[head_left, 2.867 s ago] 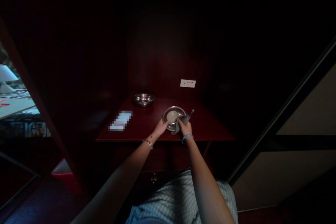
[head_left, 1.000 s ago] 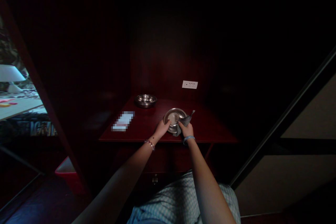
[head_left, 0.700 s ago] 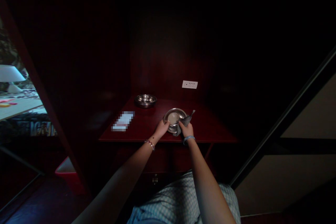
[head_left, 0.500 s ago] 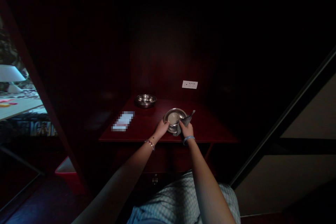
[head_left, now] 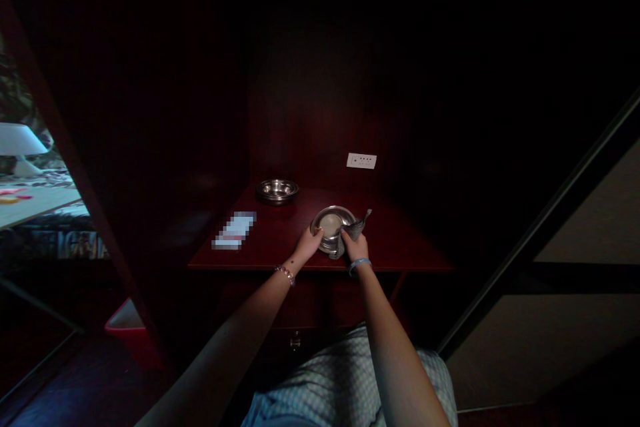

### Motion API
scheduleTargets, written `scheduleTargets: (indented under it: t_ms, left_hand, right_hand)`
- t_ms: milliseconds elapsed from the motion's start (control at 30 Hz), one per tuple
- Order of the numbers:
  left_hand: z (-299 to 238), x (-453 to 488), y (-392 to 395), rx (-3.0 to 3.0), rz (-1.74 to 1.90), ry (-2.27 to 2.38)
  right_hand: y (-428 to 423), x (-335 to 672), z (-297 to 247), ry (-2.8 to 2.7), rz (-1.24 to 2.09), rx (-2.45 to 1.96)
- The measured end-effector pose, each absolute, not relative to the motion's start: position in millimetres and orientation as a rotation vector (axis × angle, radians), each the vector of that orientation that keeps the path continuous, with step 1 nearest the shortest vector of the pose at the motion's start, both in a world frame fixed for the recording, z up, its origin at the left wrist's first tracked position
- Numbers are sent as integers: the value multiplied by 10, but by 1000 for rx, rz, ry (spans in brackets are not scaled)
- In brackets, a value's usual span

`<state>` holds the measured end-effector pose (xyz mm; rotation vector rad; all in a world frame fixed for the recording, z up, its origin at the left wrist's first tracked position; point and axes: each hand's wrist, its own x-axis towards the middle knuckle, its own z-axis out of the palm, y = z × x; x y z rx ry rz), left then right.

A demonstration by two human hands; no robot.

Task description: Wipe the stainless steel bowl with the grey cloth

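Observation:
A shiny round metal dish [head_left: 331, 224] is tilted toward me above the front of the dark red desk top [head_left: 400, 233]. My left hand [head_left: 309, 242] grips its left rim, thumb on the inside. On the right side, my right hand [head_left: 356, 246] is closed around a crumpled grey cloth [head_left: 354, 229] pressed against the dish's rim. The fingers under the dish are hidden. Farther back on the left stands a small stack of similar metal dishes [head_left: 277, 191].
A pixelated pale item [head_left: 234, 231] lies at the desk's left. On the back wall is a white socket plate [head_left: 361, 161]. Below, a drawer knob [head_left: 295, 341] shows; a red bin [head_left: 127, 327] stands at lower left. A white lamp [head_left: 21, 143] is beyond the side panel.

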<state>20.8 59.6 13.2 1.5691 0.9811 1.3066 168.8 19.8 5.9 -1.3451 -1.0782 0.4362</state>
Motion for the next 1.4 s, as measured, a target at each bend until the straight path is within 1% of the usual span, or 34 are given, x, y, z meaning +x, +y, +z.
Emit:
scheduleTargets:
  t_ms: [467, 900, 1400]
  left_hand:
    - [120, 208, 625, 1585, 1322, 970]
    - [100, 207, 625, 1615, 1316, 981]
    - [87, 214, 636, 1532, 1347, 967]
  right_hand:
    - [146, 1652, 113, -1084, 449, -1341]
    - [185, 1687, 57, -1110, 427, -1360]
    - [183, 1687, 68, -1103, 432, -1372]
